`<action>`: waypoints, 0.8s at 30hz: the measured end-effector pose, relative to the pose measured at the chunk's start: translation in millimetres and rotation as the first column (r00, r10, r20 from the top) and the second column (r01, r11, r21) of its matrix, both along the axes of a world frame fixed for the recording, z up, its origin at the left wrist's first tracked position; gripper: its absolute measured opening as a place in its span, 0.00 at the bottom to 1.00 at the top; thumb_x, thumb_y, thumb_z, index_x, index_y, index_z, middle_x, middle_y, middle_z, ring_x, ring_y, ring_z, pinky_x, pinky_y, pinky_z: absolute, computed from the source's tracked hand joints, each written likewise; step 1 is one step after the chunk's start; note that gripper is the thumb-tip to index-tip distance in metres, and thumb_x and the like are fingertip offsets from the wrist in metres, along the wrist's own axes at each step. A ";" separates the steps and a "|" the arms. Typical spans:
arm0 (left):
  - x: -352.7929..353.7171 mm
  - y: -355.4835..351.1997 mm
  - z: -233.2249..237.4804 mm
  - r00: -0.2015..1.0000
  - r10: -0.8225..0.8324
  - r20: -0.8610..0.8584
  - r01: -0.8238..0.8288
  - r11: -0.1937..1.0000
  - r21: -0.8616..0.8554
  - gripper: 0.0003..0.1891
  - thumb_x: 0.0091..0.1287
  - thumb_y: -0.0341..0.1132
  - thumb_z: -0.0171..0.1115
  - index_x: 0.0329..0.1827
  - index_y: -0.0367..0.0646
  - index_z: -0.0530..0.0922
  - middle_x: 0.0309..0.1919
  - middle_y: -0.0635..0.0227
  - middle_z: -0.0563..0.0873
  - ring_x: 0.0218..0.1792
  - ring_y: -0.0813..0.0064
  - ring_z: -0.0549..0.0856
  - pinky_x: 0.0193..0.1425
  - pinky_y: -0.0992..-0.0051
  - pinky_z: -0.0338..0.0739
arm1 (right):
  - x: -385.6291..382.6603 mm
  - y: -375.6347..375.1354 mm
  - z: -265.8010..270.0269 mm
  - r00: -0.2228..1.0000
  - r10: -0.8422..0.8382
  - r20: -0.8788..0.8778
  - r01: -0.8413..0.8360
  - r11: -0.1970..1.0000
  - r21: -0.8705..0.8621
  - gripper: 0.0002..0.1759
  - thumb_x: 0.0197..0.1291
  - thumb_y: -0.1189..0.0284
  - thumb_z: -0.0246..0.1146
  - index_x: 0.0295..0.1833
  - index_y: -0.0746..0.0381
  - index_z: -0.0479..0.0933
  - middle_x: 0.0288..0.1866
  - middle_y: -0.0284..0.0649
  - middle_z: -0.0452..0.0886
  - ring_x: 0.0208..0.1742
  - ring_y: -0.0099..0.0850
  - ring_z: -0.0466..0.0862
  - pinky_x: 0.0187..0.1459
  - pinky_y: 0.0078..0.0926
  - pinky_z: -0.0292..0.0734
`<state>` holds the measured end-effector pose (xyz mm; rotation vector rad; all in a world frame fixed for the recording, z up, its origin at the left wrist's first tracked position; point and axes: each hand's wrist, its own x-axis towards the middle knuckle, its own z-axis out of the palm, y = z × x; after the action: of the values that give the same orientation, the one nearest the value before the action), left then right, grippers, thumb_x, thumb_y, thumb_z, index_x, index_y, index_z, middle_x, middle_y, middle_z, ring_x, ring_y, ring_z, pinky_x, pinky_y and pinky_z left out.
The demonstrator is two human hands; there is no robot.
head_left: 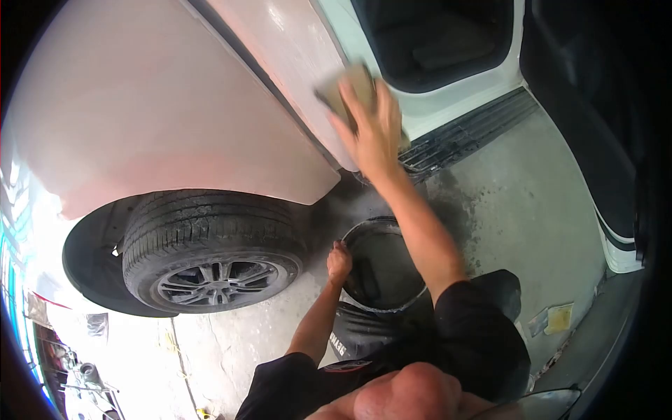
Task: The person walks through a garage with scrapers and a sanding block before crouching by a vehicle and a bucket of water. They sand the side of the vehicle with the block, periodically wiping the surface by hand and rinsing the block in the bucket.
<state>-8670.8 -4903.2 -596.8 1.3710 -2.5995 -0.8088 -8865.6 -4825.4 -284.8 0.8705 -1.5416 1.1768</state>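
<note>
My right hand [378, 140] is wrapped over a tan, block-shaped sponge [362, 82], smeared by motion. The sponge overlaps the pinkish-white car panel [297, 52] beside the door opening. Lower down, my left hand [339, 262] grips the rim of a black bucket [420, 297], fingers closed over its left edge. Grey, cloudy liquid shows inside the bucket, with a dark long shape near its left side. The bucket stands in front of my body, between the front wheel and my right arm.
A front tire [210, 220] with a grey multi-spoke wheel [217, 285] is at left, under the dull pink-white fender [161, 105]. A black ribbed running board [476, 129] lies below the doorway. An open door [595, 119] hangs at right. Wet spots mark the concrete floor [539, 203].
</note>
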 end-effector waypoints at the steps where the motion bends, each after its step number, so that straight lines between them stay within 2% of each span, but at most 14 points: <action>1: 1.5 -3.4 -11.3 1.000 -0.006 0.001 0.006 1.000 -0.010 0.25 0.80 0.49 0.37 0.54 0.37 0.77 0.45 0.37 0.86 0.52 0.36 0.83 0.57 0.45 0.76 | 6.5 6.2 -39.1 1.000 0.002 0.027 -0.002 1.000 0.031 0.40 0.56 0.62 0.75 0.75 0.44 0.69 0.68 0.66 0.66 0.61 0.59 0.73 0.56 0.54 0.69; 2: -3.8 -3.6 -18.9 1.000 -0.009 -0.007 0.009 1.000 -0.015 0.26 0.80 0.49 0.37 0.54 0.37 0.77 0.45 0.37 0.86 0.52 0.36 0.83 0.57 0.46 0.76 | 8.3 12.0 -59.2 0.999 0.004 0.045 -0.007 0.998 0.068 0.40 0.56 0.62 0.74 0.76 0.44 0.69 0.68 0.67 0.66 0.61 0.60 0.72 0.57 0.54 0.69; 3: -5.1 -3.2 -22.4 1.000 -0.015 -0.023 0.015 1.000 -0.010 0.25 0.80 0.49 0.37 0.54 0.37 0.77 0.44 0.37 0.86 0.51 0.35 0.83 0.57 0.45 0.76 | 7.7 12.9 -50.0 1.000 0.008 0.026 -0.010 0.998 0.060 0.40 0.56 0.62 0.74 0.75 0.45 0.69 0.68 0.67 0.66 0.61 0.60 0.72 0.56 0.53 0.70; 5: -0.1 -8.8 -28.7 0.999 -0.029 -0.031 0.029 1.000 -0.007 0.24 0.80 0.48 0.38 0.53 0.36 0.76 0.44 0.37 0.86 0.50 0.35 0.84 0.57 0.45 0.77 | 6.3 7.3 -15.3 1.000 0.016 0.014 -0.017 0.999 0.039 0.39 0.57 0.62 0.74 0.75 0.46 0.70 0.67 0.67 0.66 0.60 0.60 0.72 0.56 0.53 0.70; 6: 1.9 -5.4 -26.1 0.999 -0.030 -0.023 0.030 0.999 0.010 0.24 0.80 0.48 0.38 0.53 0.36 0.76 0.44 0.37 0.86 0.50 0.35 0.84 0.57 0.45 0.76 | -1.9 1.8 20.2 0.997 0.067 -0.027 -0.068 0.998 -0.011 0.38 0.57 0.62 0.74 0.74 0.46 0.70 0.67 0.66 0.66 0.59 0.60 0.73 0.56 0.53 0.70; 7: 2.5 -3.3 -16.0 0.999 -0.031 -0.016 0.031 0.999 0.023 0.24 0.80 0.48 0.38 0.53 0.36 0.76 0.45 0.37 0.86 0.50 0.35 0.84 0.57 0.45 0.76 | -0.1 1.9 53.9 0.998 0.035 -0.049 -0.036 0.999 -0.026 0.37 0.56 0.62 0.74 0.73 0.46 0.71 0.66 0.64 0.67 0.58 0.59 0.73 0.55 0.52 0.70; 9: -4.4 -1.8 -8.7 0.999 -0.024 -0.022 0.024 0.999 0.035 0.24 0.80 0.49 0.38 0.53 0.36 0.76 0.45 0.37 0.85 0.51 0.35 0.83 0.57 0.45 0.76 | -2.8 1.8 71.1 0.997 0.051 -0.055 -0.051 0.999 -0.009 0.39 0.56 0.62 0.75 0.74 0.45 0.70 0.67 0.63 0.67 0.59 0.59 0.73 0.56 0.52 0.70; 12: 2.3 -2.3 -8.8 1.000 -0.003 -0.031 0.004 1.000 0.011 0.24 0.80 0.49 0.38 0.53 0.36 0.76 0.45 0.36 0.85 0.50 0.35 0.83 0.57 0.44 0.76 | -7.7 9.6 13.2 0.998 0.049 -0.045 -0.048 0.998 0.029 0.41 0.55 0.62 0.75 0.75 0.44 0.69 0.68 0.63 0.66 0.61 0.58 0.72 0.57 0.52 0.70; 15: -4.9 -1.6 -19.1 0.998 0.009 -0.061 -0.009 1.000 -0.009 0.24 0.80 0.49 0.38 0.53 0.37 0.75 0.45 0.37 0.85 0.50 0.35 0.83 0.57 0.44 0.76 | -5.1 13.9 -20.5 0.997 0.043 -0.065 -0.038 0.996 0.079 0.42 0.53 0.63 0.76 0.75 0.43 0.69 0.69 0.64 0.66 0.62 0.57 0.72 0.58 0.54 0.69; 18: -0.2 -2.2 -11.8 0.999 -0.013 -0.043 0.014 1.000 0.019 0.23 0.80 0.49 0.39 0.53 0.38 0.75 0.45 0.37 0.85 0.50 0.35 0.83 0.57 0.44 0.76 | -6.2 8.2 68.6 0.991 0.012 -0.133 -0.002 0.997 0.071 0.41 0.54 0.63 0.75 0.75 0.43 0.69 0.70 0.65 0.65 0.62 0.58 0.72 0.59 0.55 0.68; 19: 1.3 -2.6 -12.3 0.999 -0.026 -0.045 0.027 0.999 0.019 0.23 0.80 0.49 0.39 0.53 0.38 0.75 0.45 0.37 0.85 0.51 0.35 0.83 0.57 0.45 0.76 | -6.8 5.7 82.0 0.989 0.014 -0.149 -0.004 0.998 0.067 0.41 0.54 0.64 0.75 0.75 0.43 0.70 0.70 0.65 0.65 0.62 0.59 0.72 0.59 0.55 0.68; 22: 2.0 0.8 -13.0 0.998 -0.011 -0.060 0.013 1.000 0.023 0.22 0.80 0.48 0.40 0.53 0.38 0.75 0.46 0.38 0.85 0.51 0.35 0.83 0.57 0.45 0.76 | -4.1 0.5 67.1 0.994 0.015 -0.112 -0.013 1.000 0.018 0.39 0.55 0.64 0.74 0.74 0.43 0.71 0.70 0.66 0.65 0.62 0.59 0.72 0.59 0.55 0.68; 24: 3.8 -1.6 -8.1 0.998 0.008 -0.066 -0.007 1.000 0.011 0.22 0.80 0.48 0.40 0.53 0.38 0.75 0.46 0.38 0.85 0.51 0.35 0.83 0.57 0.45 0.76 | 7.8 5.0 -2.9 1.000 -0.002 -0.030 0.006 0.992 0.125 0.38 0.56 0.64 0.74 0.74 0.44 0.71 0.70 0.66 0.65 0.62 0.60 0.71 0.59 0.56 0.68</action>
<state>-8666.9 -4904.8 -604.9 1.3322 -2.5421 -0.8528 -8857.9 -4820.4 -287.7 0.9628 -1.6052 1.0687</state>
